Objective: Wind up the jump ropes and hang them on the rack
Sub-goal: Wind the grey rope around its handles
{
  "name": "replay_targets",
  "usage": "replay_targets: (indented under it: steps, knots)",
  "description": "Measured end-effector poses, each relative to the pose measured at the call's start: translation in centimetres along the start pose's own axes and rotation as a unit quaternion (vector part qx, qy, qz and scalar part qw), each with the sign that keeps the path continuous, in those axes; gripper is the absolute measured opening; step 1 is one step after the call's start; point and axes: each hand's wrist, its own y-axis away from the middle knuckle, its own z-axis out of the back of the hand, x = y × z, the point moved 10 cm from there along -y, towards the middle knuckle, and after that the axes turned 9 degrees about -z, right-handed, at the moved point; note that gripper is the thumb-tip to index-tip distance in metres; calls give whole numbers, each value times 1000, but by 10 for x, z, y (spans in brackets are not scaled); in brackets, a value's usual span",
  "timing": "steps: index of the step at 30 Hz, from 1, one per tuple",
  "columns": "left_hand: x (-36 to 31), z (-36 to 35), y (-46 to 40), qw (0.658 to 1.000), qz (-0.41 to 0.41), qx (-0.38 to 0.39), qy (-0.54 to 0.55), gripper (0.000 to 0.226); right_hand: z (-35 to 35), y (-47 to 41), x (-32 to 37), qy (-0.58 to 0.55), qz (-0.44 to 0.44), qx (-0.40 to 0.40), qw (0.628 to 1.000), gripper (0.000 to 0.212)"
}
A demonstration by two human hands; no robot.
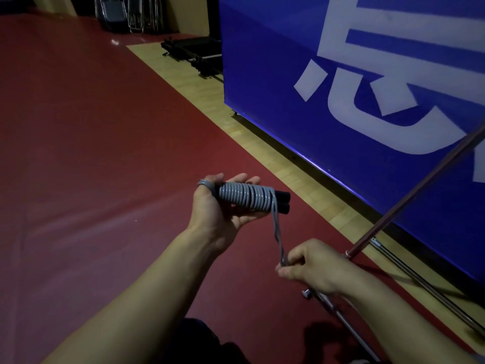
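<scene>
Two black handles [282, 203] mostly hidden under grey rope [246, 197] coils.

floor: red mat [91, 153], wood strip [210, 101] beside it
your right: blue banner [275, 74], white lettering
far back: black frame [194, 52], folded chairs [118, 14]

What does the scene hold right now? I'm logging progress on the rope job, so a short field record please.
left hand: holds the handles, palm up
handles: two, black, side by side
rope: grey, coiled round the handles
loose end: runs down to the right hand
right hand: pinches the loose end
rack: metal bars at right, no rope seen on them
floor: red mat
</scene>
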Motion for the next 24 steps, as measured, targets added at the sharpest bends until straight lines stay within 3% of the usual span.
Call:
replay_targets:
  steps: [4,8,11,14,17,21,22,24]
  knots:
    - [5,-2,0,1000,17,5,12,39,4,-6,-7,-2,-29,-40,999,36]
    - [-8,10,-8,992,2,-44,114,36,9,2,14,-176,42,-7,984,36]
    - [-13,20,-12,988,-13,-76,135,37,15,8,31,-294,115,22,949,15]
    - [-11,23,-12,988,-18,-91,123,37,18,14,37,-332,146,-10,932,33]
    - [-7,23,-9,990,-16,-91,108,38,29,21,29,-424,120,-67,895,34]
    - [0,15,-5,993,2,-72,94,37,49,33,29,-535,123,-53,834,29]
    - [2,12,-4,994,7,-65,90,36,55,38,30,-510,140,-69,846,33]
    - [7,7,-2,994,17,-60,91,35,67,55,41,-308,196,-170,915,41]
